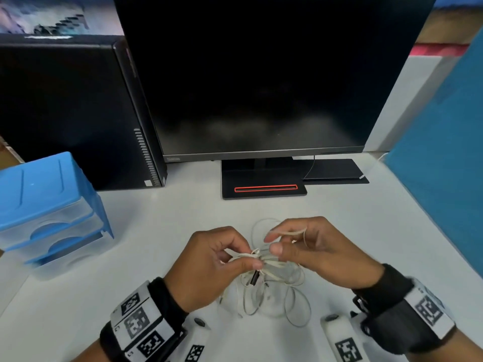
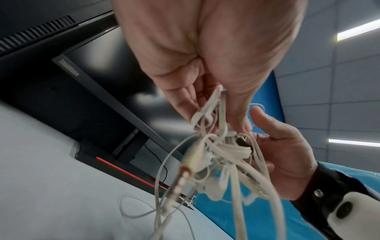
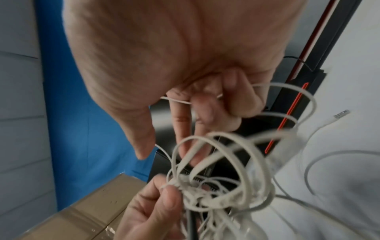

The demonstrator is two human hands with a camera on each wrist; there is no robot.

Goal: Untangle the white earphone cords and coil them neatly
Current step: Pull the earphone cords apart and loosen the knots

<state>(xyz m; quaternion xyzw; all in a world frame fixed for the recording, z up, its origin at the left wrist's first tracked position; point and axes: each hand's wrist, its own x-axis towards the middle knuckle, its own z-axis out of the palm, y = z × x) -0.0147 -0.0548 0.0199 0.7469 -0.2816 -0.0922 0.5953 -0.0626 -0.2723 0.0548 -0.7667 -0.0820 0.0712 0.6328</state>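
A tangle of white earphone cords (image 1: 271,286) hangs between my two hands just above the grey desk (image 1: 183,226). My left hand (image 1: 222,259) pinches the knotted middle of the tangle (image 3: 185,186) between thumb and forefinger. My right hand (image 1: 295,246) has its fingers curled, with a strand looped over them (image 3: 179,101). Loose loops trail down to the desk (image 1: 295,309). A gold-tipped audio plug (image 2: 183,177) dangles from the bundle. A small dark piece (image 1: 254,278) hangs under the knot.
A dark monitor (image 1: 261,74) on a black stand with a red stripe (image 1: 265,188) faces me. A black computer tower (image 1: 73,113) and a blue plastic drawer unit (image 1: 49,205) stand at the left. A blue partition (image 1: 444,152) borders the right.
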